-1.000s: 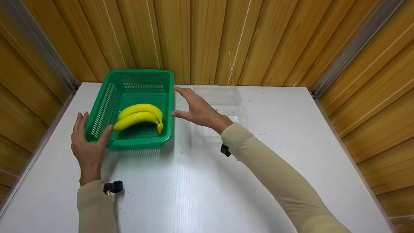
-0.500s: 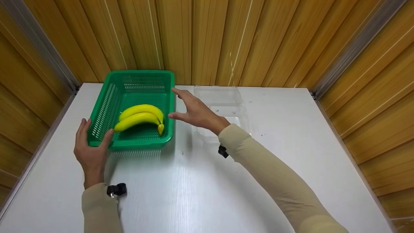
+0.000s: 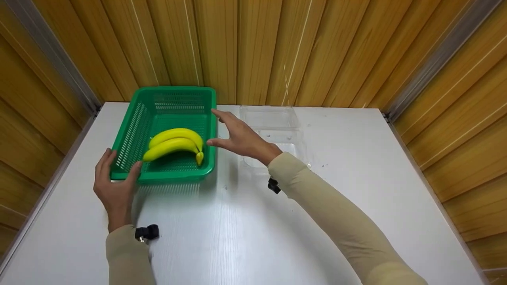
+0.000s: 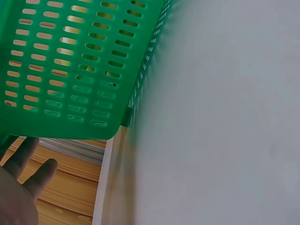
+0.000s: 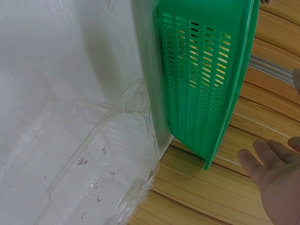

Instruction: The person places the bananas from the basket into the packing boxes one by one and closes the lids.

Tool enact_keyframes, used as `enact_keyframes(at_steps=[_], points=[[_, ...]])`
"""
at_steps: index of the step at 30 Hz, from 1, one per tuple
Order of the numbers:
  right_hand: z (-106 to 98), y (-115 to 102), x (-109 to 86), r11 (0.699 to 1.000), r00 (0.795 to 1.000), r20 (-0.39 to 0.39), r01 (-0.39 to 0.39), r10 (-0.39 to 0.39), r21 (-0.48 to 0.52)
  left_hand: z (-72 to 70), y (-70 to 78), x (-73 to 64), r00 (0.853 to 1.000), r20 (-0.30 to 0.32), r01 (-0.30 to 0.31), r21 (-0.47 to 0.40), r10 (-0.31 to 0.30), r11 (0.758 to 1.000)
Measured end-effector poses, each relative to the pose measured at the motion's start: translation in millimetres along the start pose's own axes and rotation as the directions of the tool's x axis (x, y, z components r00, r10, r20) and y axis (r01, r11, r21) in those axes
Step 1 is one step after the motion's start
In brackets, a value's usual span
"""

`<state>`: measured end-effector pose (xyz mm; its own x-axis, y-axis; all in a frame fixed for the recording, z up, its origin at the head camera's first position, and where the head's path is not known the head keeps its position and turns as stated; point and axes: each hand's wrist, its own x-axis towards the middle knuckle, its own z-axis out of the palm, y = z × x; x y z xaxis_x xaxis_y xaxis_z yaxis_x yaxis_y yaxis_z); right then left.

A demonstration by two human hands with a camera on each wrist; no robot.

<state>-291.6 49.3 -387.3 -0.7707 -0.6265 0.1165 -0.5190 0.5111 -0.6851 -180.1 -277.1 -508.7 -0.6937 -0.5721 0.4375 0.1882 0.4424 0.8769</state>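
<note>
A green plastic basket (image 3: 186,177) with slotted sides stands at the back left of the white table. Inside it lies a bunch of yellow bananas (image 3: 174,147), its stem end toward the near right corner. My left hand (image 3: 115,190) is at the basket's near left corner, fingers outside and thumb at the near rim. My right hand (image 3: 243,136) is at the right rim with fingers and thumb spread. In the right wrist view, that hand's fingers (image 5: 267,154) look extended and apart from the basket wall. Contact with the rim is hard to tell for either hand.
A clear plastic container (image 3: 269,118), partly behind my right hand and forearm, lies open on the white table (image 3: 245,237) right of the basket. Wood-look panel walls (image 3: 253,51) enclose the back and both sides. Each wrist wears a small black device (image 3: 147,232).
The whole head view has shifted slightly. My right hand has edged left, its thumb now over the basket's right rim. The left hand has drawn back a little; basket and bananas stay put.
</note>
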Motion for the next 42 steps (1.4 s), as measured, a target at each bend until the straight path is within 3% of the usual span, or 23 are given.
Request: enact_keyframes(at_steps=[10,18,25,32,42], points=[[2,0,2.2,1.000,1.000,0.012,-0.025,0.024,0.012,-0.1,-6.2,-1.3,1.000,-0.010,-0.018,-0.041,0.018,0.999],[5,0,4.4,0.999,0.999,0.022,-0.031,0.031,0.011,-2.6,-8.6,-3.9,1.000,-0.014,0.015,-0.056,-0.015,0.998],[5,3,4.1,1.000,1.000,0.017,-0.007,0.007,0.002,1.1,-7.6,-1.7,1.000,-0.017,-0.013,-0.073,0.012,0.997],[8,2,6.6,1.000,1.000,0.005,-0.028,0.027,0.007,4.1,-4.1,-0.7,1.000,-0.007,0.004,-0.064,-0.004,0.998],[19,-7,19.9,1.000,0.999,0.035,-0.024,0.024,-0.009,-1.9,-11.6,-1.3,0.999,-0.017,0.030,-0.054,-0.031,0.998]])
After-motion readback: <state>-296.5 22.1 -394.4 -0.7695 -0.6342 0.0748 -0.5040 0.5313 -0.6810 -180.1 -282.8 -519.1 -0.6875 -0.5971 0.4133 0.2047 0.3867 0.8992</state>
